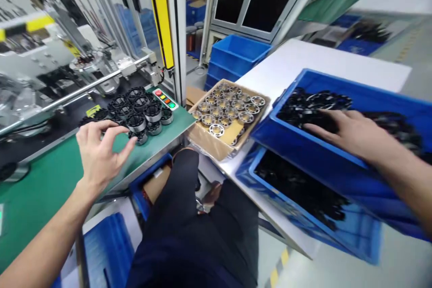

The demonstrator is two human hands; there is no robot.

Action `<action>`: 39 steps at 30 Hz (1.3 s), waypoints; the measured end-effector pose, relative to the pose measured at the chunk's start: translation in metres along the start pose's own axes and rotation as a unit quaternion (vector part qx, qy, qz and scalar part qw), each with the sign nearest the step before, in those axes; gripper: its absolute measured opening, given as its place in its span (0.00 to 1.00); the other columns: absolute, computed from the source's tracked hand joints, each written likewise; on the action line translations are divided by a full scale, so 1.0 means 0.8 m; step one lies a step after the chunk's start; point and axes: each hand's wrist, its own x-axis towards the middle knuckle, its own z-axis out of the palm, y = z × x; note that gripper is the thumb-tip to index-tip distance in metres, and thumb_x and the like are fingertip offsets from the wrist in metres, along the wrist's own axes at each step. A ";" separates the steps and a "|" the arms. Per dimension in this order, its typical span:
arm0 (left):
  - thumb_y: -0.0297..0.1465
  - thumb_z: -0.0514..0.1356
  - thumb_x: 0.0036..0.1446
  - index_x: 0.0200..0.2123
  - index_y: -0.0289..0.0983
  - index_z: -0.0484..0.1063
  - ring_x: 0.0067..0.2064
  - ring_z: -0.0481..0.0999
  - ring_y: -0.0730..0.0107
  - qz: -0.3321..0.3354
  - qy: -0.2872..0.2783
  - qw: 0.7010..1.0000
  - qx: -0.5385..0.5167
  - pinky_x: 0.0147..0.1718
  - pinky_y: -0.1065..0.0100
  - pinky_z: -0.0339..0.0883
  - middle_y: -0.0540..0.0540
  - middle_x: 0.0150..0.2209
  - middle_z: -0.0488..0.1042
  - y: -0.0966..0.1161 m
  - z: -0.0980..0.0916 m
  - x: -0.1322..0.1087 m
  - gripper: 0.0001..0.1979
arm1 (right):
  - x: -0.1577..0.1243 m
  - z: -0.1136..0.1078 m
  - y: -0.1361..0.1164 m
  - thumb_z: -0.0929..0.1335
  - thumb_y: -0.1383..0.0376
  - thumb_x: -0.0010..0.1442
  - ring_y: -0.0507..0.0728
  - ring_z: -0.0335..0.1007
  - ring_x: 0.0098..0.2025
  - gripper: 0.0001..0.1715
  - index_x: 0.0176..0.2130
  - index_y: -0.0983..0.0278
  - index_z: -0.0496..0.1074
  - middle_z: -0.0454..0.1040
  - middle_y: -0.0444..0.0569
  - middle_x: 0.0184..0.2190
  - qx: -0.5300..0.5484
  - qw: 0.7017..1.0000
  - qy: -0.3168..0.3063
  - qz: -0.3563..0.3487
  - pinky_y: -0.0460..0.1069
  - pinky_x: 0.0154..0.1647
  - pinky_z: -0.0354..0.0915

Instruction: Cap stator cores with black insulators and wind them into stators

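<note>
On the left, my left hand (103, 150) hovers over the green worktop, fingers curved and apart, with nothing visible between them. Just beyond its fingertips stands a stacked group of motor stators (137, 108), metal rings with black inserts; whether the thumb touches the nearest one I cannot tell. My right hand (354, 132) reaches into the upper blue bin (317, 148), thumb and fingers closed around a black plastic part (322, 122). Many similar black parts (297, 101) surround it, and they partly hide the fingertips.
Between the two work surfaces, a cardboard box (216, 146) holds rows of metal rings. A lower blue bin (256, 168) with black parts sits beneath the upper one. A button panel (165, 99) lies by the machine's yellow post (160, 13). Stacked blue crates (236, 51) stand behind.
</note>
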 end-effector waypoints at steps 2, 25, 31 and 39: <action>0.39 0.74 0.78 0.54 0.45 0.82 0.53 0.82 0.48 0.052 -0.009 0.996 -0.074 0.58 0.46 0.72 0.41 0.52 0.85 0.062 0.002 0.031 0.08 | 0.015 0.004 0.004 0.70 0.43 0.81 0.77 0.87 0.62 0.39 0.69 0.72 0.84 0.88 0.74 0.62 -0.002 0.999 -0.041 0.010 0.67 0.69 0.78; 0.40 0.76 0.77 0.57 0.37 0.85 0.67 0.84 0.48 0.079 -0.483 0.835 -0.252 0.72 0.39 0.80 0.39 0.64 0.85 0.267 0.298 0.204 0.15 | -0.043 -0.010 0.020 0.72 0.22 0.71 0.76 0.82 0.58 0.50 0.64 0.59 0.82 0.82 0.65 0.59 0.043 0.996 -0.023 0.070 0.67 0.62 0.82; 0.32 0.69 0.68 0.61 0.40 0.79 0.74 0.78 0.41 -0.146 -0.355 0.776 -0.500 0.76 0.35 0.75 0.33 0.71 0.76 0.248 0.259 0.171 0.20 | -0.047 -0.014 0.028 0.79 0.28 0.66 0.71 0.85 0.56 0.48 0.68 0.54 0.83 0.79 0.60 0.62 0.087 0.995 -0.024 0.031 0.64 0.64 0.83; 0.40 0.65 0.54 0.64 0.42 0.73 0.51 0.92 0.43 -0.354 -0.400 0.423 -0.732 0.46 0.45 0.89 0.32 0.57 0.87 0.240 0.134 0.053 0.33 | -0.074 -0.031 0.042 0.79 0.36 0.66 0.66 0.82 0.42 0.33 0.53 0.57 0.79 0.86 0.57 0.47 0.137 0.989 0.009 0.048 0.60 0.52 0.82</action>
